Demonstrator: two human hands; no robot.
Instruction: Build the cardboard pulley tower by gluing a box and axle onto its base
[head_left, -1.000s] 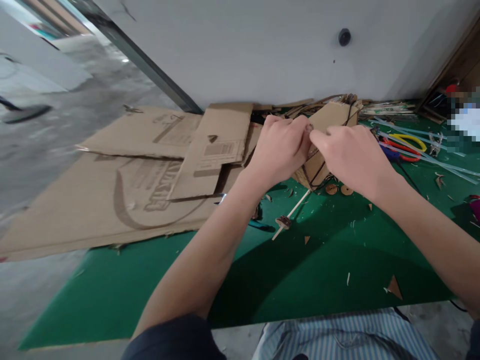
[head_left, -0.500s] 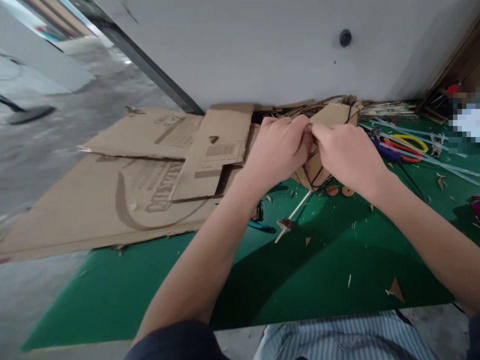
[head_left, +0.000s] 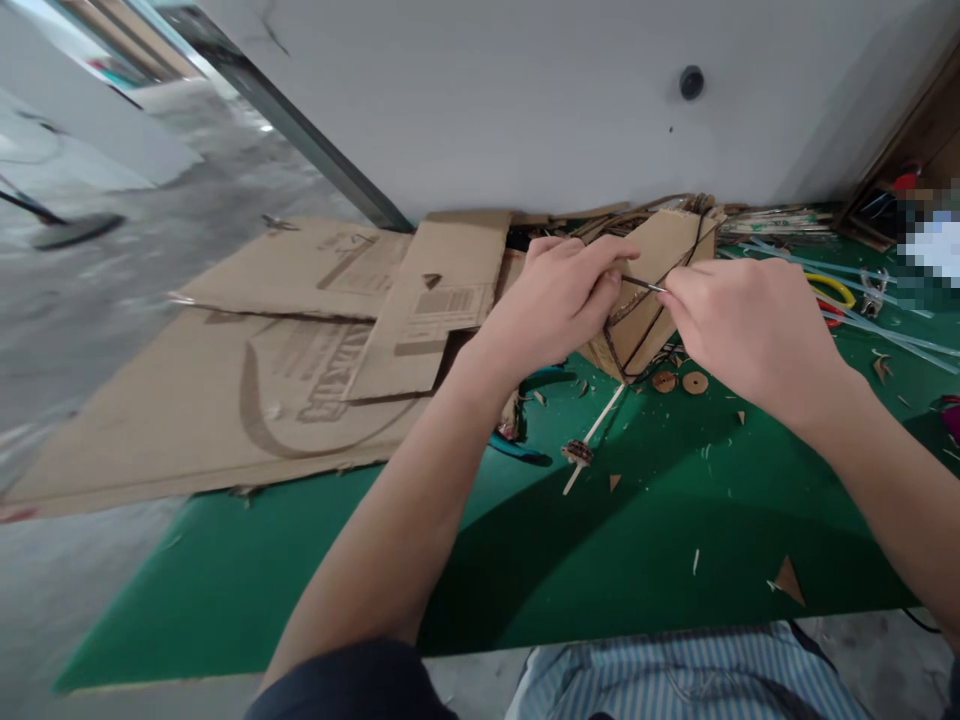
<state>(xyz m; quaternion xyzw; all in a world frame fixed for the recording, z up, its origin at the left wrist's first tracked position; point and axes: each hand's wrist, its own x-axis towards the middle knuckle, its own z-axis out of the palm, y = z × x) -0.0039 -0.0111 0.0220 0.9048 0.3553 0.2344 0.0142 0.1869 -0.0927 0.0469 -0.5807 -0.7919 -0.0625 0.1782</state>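
Observation:
A folded cardboard piece [head_left: 686, 235], wrapped with thin dark cord, stands in front of me. My left hand [head_left: 566, 300] is at its left side, thumb and fingers pinched around a thin dark cord [head_left: 641, 284]. My right hand [head_left: 750, 315] grips the same cord between thumb and forefinger, so a short stretch of it shows between the hands. Below the cardboard piece, a thin wooden stick [head_left: 604, 412] points toward me and carries a small cardboard wheel [head_left: 577, 453]. Two cardboard discs [head_left: 664, 381] [head_left: 695, 383] lie beside it on the green table.
Large flattened cardboard sheets [head_left: 172, 410] cover the table's left part. A teal-handled tool [head_left: 521, 450] lies partly under my left wrist. On the right are yellow and red tool handles [head_left: 831, 290] and clear strips [head_left: 900, 335]. Cardboard scraps [head_left: 789, 582] dot the green table [head_left: 637, 560].
My hands were close together over the cardboard piece. My right hand has moved right and slightly toward me, showing the dark cord between them. The left index finger has straightened.

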